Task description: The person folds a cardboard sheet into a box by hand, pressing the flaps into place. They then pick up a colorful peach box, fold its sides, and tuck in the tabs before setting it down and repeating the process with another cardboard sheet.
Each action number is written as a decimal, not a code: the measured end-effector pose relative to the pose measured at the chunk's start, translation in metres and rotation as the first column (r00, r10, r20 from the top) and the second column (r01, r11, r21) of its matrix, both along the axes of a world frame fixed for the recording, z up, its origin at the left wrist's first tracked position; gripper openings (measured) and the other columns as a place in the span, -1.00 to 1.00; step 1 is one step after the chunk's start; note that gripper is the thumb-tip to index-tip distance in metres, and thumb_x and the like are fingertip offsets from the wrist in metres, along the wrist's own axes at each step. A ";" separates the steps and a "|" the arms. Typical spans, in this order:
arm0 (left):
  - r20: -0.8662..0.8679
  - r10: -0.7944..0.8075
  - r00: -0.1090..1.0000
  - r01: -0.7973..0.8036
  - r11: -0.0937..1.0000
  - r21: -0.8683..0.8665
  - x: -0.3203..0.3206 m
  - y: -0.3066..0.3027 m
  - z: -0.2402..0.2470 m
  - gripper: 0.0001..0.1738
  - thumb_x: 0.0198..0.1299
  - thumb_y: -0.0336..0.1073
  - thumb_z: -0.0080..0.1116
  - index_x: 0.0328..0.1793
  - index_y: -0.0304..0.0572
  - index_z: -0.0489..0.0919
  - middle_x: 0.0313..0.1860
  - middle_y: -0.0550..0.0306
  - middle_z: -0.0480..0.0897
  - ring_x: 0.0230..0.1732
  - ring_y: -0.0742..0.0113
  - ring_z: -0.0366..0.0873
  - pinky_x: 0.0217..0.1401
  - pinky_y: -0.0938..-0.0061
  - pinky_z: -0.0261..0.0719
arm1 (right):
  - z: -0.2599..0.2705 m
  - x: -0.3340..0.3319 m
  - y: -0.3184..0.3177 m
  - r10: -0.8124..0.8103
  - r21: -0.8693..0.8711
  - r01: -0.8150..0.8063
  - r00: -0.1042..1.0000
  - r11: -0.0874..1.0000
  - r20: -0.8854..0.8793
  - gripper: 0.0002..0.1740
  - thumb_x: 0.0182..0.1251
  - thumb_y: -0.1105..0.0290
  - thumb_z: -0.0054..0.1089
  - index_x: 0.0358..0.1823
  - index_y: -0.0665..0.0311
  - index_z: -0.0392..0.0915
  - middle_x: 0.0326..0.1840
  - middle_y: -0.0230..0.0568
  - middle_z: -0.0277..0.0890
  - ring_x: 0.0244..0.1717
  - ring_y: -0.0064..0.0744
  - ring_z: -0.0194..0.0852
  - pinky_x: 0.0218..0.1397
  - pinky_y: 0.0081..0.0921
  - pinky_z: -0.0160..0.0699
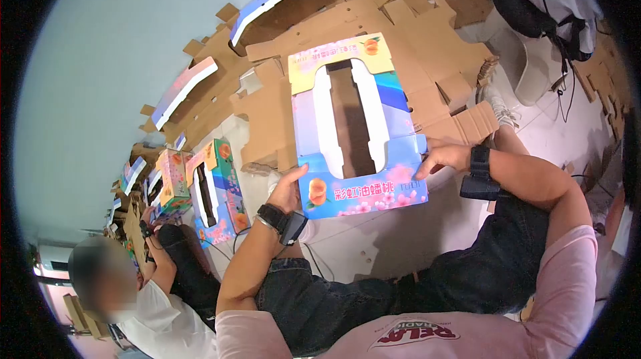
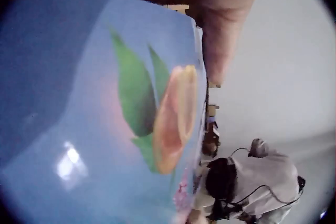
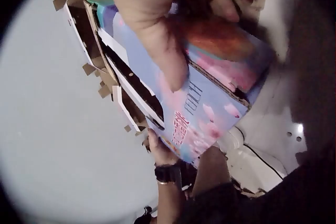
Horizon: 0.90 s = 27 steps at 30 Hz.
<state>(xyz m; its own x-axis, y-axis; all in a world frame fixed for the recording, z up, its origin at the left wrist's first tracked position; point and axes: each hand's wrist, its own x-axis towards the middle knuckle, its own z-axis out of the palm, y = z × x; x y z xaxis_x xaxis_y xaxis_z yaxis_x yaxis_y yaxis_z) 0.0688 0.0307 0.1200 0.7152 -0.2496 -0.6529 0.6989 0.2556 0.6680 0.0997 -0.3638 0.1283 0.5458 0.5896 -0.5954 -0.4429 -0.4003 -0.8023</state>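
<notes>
Before me is a printed cardboard fruit box [image 1: 366, 200], blue, pink and yellow, with peach pictures and a long cut-out along its top. My left hand [image 1: 287, 191] grips the box's near left corner, thumb at the upper edge. In the left wrist view that thumb [image 2: 220, 45] lies along the edge beside a printed peach. My right hand [image 1: 447, 157] holds the near right corner. Its thumb [image 3: 170, 66] presses on the top panel in the right wrist view, with the other fingers over the side. Brown cardboard shows inside through the cut-out.
Flat brown cardboard sheets [image 1: 340, 15] spread behind the box. Another printed box [image 1: 230, 189] stands to the left, near a seated person in a white shirt [image 1: 173, 319]. A person with black cables [image 1: 564, 32] is at the upper right. White tiles [image 1: 360, 252] form the floor.
</notes>
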 end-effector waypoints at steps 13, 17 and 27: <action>0.252 -0.043 0.967 0.042 0.999 0.009 -0.020 -0.025 0.055 -0.20 0.09 -0.34 0.29 0.41 -0.28 0.11 0.18 -0.10 0.43 0.17 0.15 0.51 0.20 0.16 0.56 | 0.001 0.031 -0.041 0.045 -0.051 -0.038 0.986 0.998 0.163 -0.26 -0.06 0.31 0.51 0.21 0.36 0.44 -0.16 -0.29 0.57 -0.17 -0.37 0.50 -0.12 -0.48 0.50; 0.265 0.086 0.960 -0.064 0.994 -0.089 -0.016 -0.030 0.071 -0.20 0.00 -0.38 0.31 0.36 -0.32 0.17 0.08 -0.11 0.52 0.06 0.18 0.57 0.14 0.24 0.59 | 0.040 0.063 -0.086 0.129 -0.488 0.309 0.726 0.817 0.676 -0.20 0.03 0.31 0.46 0.31 0.48 0.35 0.05 -0.03 0.52 -0.03 -0.33 0.53 0.01 -0.43 0.55; 0.520 -0.618 0.590 -0.137 0.558 0.818 -0.048 -0.084 0.155 0.21 -0.24 0.04 0.54 0.44 -0.56 0.17 0.28 -0.34 0.35 0.33 -0.10 0.31 0.42 0.23 0.22 | 0.163 -0.012 0.060 -0.142 0.240 -0.016 0.767 0.971 0.625 -0.54 0.15 0.18 0.42 -0.09 0.43 0.59 -0.29 -0.20 0.63 -0.24 -0.49 0.56 -0.10 -0.51 0.53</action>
<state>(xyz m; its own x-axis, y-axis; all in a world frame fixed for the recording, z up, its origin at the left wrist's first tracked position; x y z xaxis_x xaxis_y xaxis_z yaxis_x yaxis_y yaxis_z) 0.0211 -0.0537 0.2752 0.9756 -0.2196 0.0077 -0.1541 -0.6590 0.7362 0.0874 -0.3042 0.2915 0.7913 0.6101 0.0408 0.1809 -0.1698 -0.9687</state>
